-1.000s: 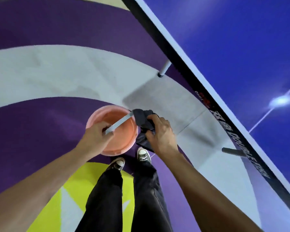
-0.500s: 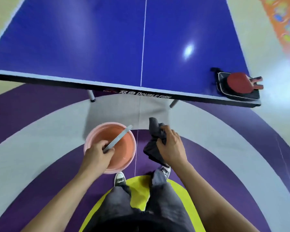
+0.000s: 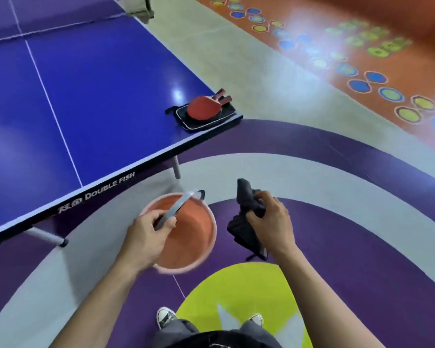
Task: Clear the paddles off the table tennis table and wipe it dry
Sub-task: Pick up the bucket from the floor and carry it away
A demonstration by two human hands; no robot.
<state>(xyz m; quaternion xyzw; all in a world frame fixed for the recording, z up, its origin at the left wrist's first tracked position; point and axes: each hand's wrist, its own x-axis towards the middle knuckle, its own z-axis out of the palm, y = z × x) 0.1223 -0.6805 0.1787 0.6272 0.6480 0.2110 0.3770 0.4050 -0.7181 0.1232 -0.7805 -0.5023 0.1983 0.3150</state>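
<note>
Two red paddles (image 3: 204, 108) lie stacked on a black case (image 3: 219, 121) at the near right corner of the blue table tennis table (image 3: 91, 101). My left hand (image 3: 148, 237) grips the grey handle of a pink bucket (image 3: 201, 229), which hangs in front of the table's near edge. A dark grey cloth (image 3: 248, 214) is bunched in my right hand (image 3: 271, 222), to the right of the bucket. Both hands are well short of the paddles.
The table's net (image 3: 60, 23) runs across the far left. Metal table legs (image 3: 176, 167) stand under the near edge. The floor has purple, white and yellow-green bands, with an orange patterned strip (image 3: 362, 59) at the right. My shoes (image 3: 165, 317) are below.
The view has swung right and up: the table sat straight ahead half a second ago and now lies to the left. Both hands keep the same hold on bucket handle and cloth.
</note>
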